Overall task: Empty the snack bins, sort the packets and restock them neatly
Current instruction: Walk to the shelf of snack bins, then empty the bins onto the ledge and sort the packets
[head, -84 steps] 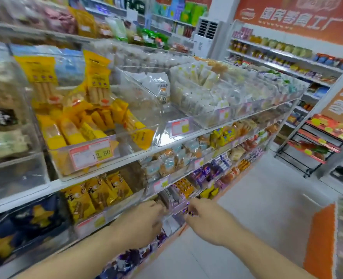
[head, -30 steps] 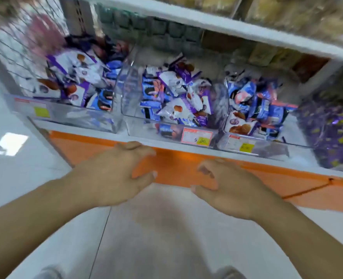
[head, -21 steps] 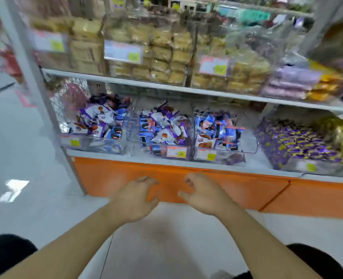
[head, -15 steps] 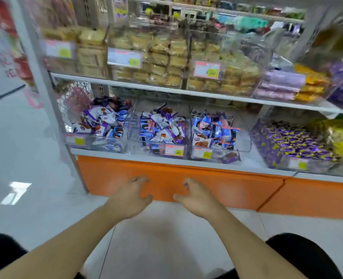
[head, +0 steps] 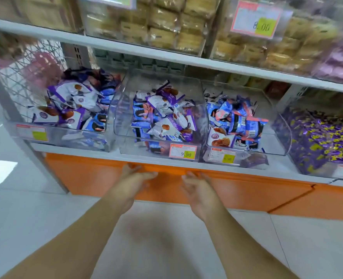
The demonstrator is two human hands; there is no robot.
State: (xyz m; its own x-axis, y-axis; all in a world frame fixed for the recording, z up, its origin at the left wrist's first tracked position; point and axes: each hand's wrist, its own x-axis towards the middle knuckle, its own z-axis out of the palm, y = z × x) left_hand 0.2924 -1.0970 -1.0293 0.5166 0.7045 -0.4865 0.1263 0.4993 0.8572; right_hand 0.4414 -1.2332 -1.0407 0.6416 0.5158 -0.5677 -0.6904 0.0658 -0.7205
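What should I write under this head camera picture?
Two empty hands, left and right, reach toward the middle snack bin.

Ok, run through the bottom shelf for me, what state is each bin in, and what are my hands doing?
Left hand: open, holding nothing, below the shelf edge.
Right hand: open, holding nothing, below the shelf edge.
Left bin: on the shelf, heaped with mixed packets.
Middle bin: on the shelf, partly full, packets jumbled.
Right bin: on the shelf, partly full, blue packets piled loosely.
Purple candy bin: full.
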